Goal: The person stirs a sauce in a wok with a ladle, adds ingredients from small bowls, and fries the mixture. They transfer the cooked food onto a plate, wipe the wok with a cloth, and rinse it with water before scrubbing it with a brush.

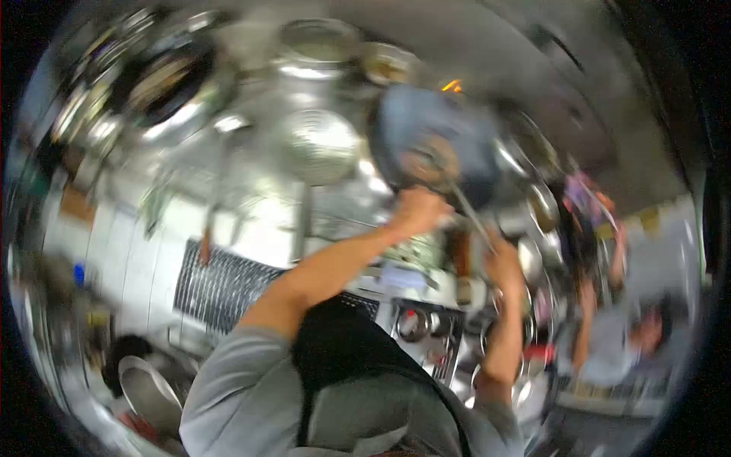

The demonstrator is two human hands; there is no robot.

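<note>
Strainer (pixel 318 145): round, perforated, silver metal, long handle pointing toward the person.
Left hand (pixel 421 210): closed on the near edge of a large, round, blue-grey metal wok (pixel 478 141); finger detail blurred.
Wok position: ahead of both hands, orange flame (pixel 452 85) just beyond its far rim.
Utensil (pixel 472 211): long, thin, metal, far end inside the wok.
Right hand (pixel 503 263): gripping the utensil's shaft.
Far right: co-worker (pixel 605 346) in pale clothing.

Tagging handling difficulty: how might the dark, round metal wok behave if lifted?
The dark, round metal wok probably feels heavy, given its broad body. It's likely stiff: its wall shows no sag. If lifted only near the left hand, it might tip.
</note>
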